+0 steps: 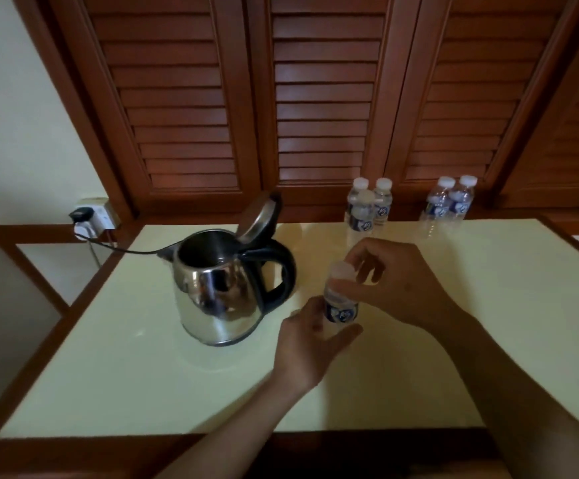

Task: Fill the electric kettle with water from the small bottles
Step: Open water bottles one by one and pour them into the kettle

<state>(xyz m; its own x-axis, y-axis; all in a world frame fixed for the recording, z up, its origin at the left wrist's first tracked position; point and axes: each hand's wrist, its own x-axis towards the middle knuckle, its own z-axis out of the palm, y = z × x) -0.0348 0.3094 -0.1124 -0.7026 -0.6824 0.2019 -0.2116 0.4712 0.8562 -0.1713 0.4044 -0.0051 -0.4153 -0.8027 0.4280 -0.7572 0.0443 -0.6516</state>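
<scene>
Left hand (310,335) cupped around small bottle (340,305), right hand (395,281) fingertips pinching its cap (342,270).

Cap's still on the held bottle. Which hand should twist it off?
Right. Its fingers already sit at the cap, while the left hand grips the bottle body low, steadying it.

So the table (419,375) has a pale cream glossy top with a reddish-brown wood border around it. On the left half sits a shiny steel kettle (217,292) with its lid flipped open, black handle facing right, and a black cord (122,249) trailing off the back left edge. Along the back edge there's a cluster of three small bottles (367,209), and a pair of bottles (449,205) further right, all upright with white caps.
</scene>
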